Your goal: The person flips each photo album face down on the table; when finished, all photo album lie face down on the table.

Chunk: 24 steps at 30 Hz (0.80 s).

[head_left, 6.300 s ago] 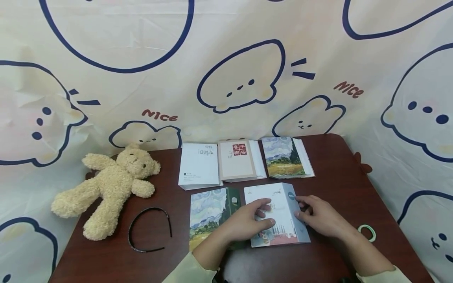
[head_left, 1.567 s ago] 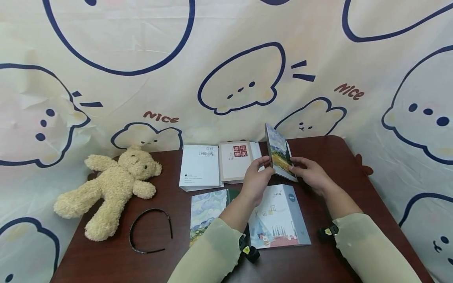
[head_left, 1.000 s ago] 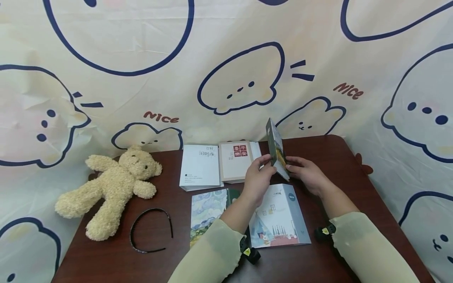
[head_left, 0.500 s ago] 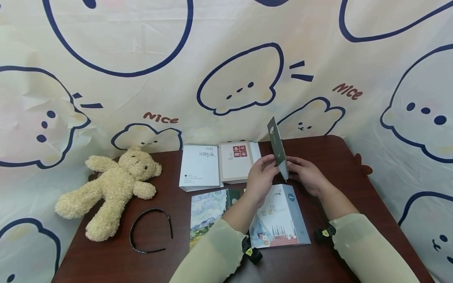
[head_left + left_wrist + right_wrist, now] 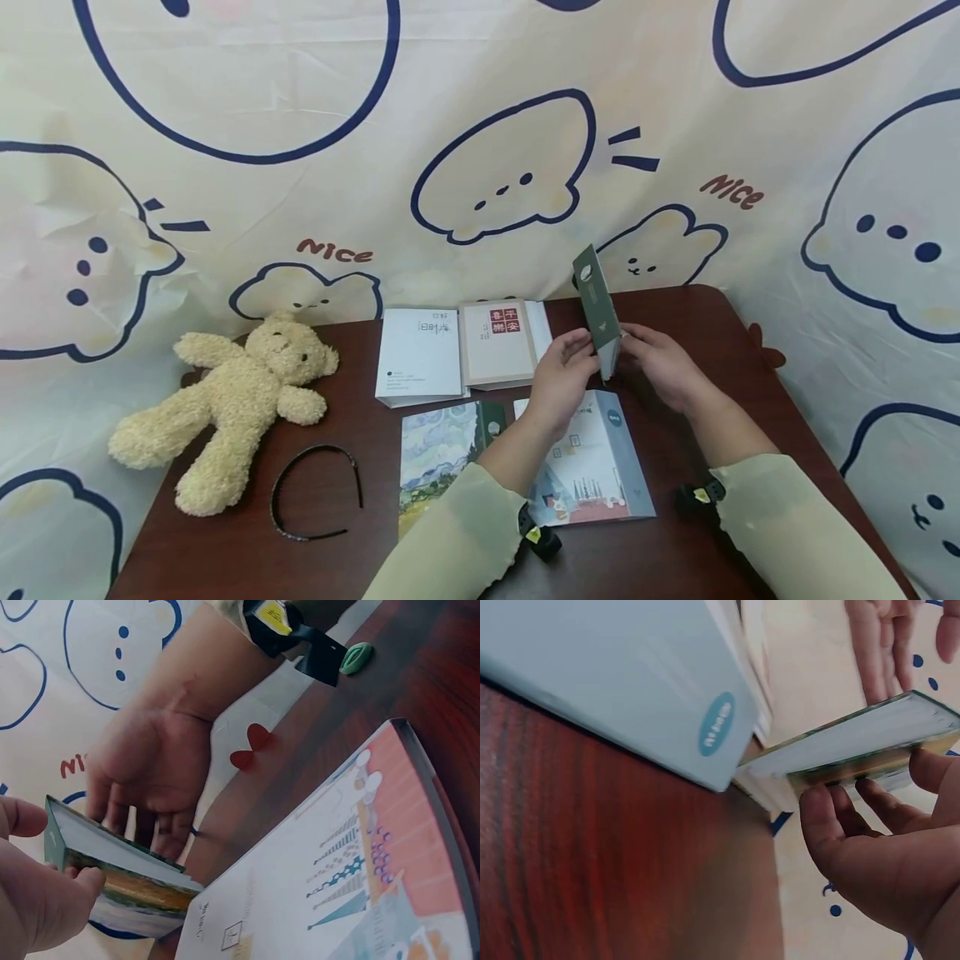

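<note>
A photo album (image 5: 596,300) with a dark green spine stands tilted upright above the table's back part, its landscape cover showing in the left wrist view. My left hand (image 5: 558,375) holds its left side near the bottom, fingers against the spine and cover. On the other side my right hand (image 5: 667,367) grips its lower edge; in the right wrist view, thumb and fingers (image 5: 889,802) touch the painted cover. Just in front lies a white and blue album (image 5: 585,467), partly behind my left wrist. Another landscape album (image 5: 438,450) lies under my left forearm.
A white album (image 5: 417,354) and a beige album (image 5: 498,342) lie along the back. To the left are a teddy bear (image 5: 240,408) and a black headband (image 5: 276,492). The left wrist view shows a green ring (image 5: 356,658). Patterned cloth (image 5: 480,167) hangs behind.
Earlier both hands were at the white and blue album. Since then the back-right landscape album has been lifted upright and turned, so its green spine now faces the head camera.
</note>
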Tool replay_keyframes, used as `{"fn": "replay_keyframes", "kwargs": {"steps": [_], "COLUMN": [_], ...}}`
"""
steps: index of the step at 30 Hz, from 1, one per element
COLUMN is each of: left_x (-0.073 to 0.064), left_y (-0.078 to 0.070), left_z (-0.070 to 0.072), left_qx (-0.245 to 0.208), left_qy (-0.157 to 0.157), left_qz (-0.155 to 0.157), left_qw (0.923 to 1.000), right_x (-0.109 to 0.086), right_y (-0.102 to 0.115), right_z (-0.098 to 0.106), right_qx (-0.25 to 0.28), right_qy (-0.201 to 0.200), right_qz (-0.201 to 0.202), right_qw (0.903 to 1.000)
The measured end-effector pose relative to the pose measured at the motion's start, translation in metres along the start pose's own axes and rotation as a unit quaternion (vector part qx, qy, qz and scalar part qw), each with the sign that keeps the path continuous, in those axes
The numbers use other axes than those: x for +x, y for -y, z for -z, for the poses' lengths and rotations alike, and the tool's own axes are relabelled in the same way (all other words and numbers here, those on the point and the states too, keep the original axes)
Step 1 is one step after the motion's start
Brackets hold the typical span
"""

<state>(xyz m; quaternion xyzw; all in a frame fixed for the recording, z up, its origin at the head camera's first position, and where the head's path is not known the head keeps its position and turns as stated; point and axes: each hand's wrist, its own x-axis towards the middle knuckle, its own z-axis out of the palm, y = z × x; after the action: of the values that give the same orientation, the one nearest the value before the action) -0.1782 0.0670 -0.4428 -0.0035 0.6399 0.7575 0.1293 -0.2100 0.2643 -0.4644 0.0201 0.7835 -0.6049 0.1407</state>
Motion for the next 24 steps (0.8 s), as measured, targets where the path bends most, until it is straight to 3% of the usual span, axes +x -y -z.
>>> {"fn": "replay_keyframes", "kwargs": {"steps": [11, 19, 24], "left_x": [0.001, 0.005, 0.007], "left_y": [0.010, 0.015, 0.019], "left_z": [-0.006, -0.010, -0.010], "left_qx": [0.000, 0.016, 0.039], "left_qy": [0.023, 0.030, 0.032], "left_qz": [-0.002, 0.027, 0.039], "left_qw": [0.9997, 0.9990, 0.9980], "right_x": [-0.016, -0.021, -0.024], "right_y": [0.016, 0.020, 0.022], "right_z": [0.007, 0.010, 0.011], "right_qx": [-0.008, -0.024, -0.039], "right_qy": [-0.015, -0.055, -0.079], "right_qz": [0.047, 0.082, 0.083], "right_qw": [0.9988, 0.9948, 0.9927]}}
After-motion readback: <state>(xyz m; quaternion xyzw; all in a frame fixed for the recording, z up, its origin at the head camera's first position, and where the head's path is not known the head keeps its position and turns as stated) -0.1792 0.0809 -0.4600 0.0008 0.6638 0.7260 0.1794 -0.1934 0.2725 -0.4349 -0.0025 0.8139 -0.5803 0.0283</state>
